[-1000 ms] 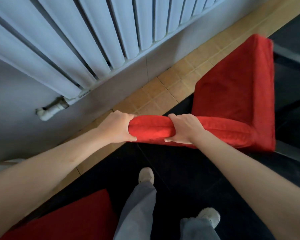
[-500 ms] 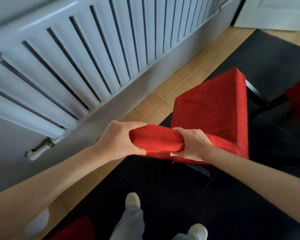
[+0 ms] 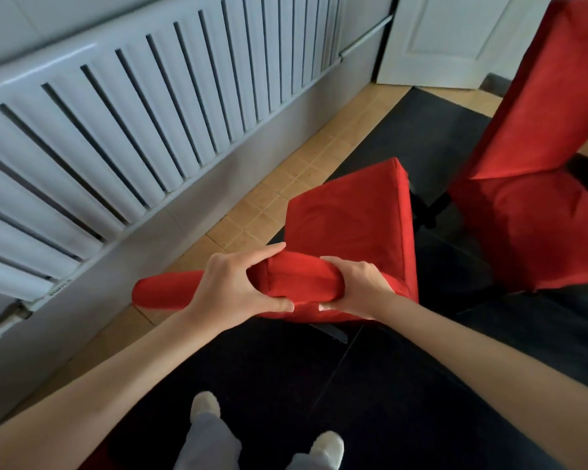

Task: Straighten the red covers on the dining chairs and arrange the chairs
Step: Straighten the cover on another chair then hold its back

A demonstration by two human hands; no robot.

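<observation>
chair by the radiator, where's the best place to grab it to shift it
Grip the padded top rail of the chair back, from behind and above. It is a rounded bar within reach, and the left hand and right hand both wrap it there now, thumbs nearest the person.

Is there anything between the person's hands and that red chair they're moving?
Nothing visible. The left hand and right hand both grip the top of the chair through its red cover. A second chair stands apart on the right; the radiator lines the left wall.

Two red-covered chairs (image 3: 353,225) on dark floor (image 3: 404,385).
</observation>
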